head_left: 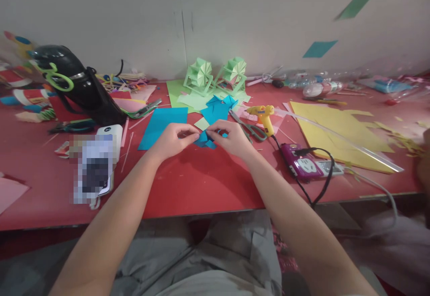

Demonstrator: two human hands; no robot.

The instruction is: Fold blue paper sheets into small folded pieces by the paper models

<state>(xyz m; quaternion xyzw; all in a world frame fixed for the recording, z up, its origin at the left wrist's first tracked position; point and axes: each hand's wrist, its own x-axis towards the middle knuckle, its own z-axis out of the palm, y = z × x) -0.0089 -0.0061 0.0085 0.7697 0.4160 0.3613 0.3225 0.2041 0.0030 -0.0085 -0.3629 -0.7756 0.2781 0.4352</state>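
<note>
Between my two hands is a small folded piece of blue paper (205,141), held just above the red table. My left hand (175,139) pinches its left side with thumb and fingertips. On the other side, the fingers of my right hand (229,137) are closed on the same piece. Right behind my hands lie blue paper scraps and folds (218,108) and a small pale green square (202,123). A flat blue sheet (168,123) rests by my left hand. Scissors (251,131) and a yellow glue gun (264,116) lie beyond my right hand.
Two light green paper wheels on stands (199,74) stand at the back. A black bottle (80,81) and a white phone (112,141) are at left. At right are a purple power strip (300,162), yellow sheets (336,130), a clear ruler (356,146) and plastic bottles (322,88).
</note>
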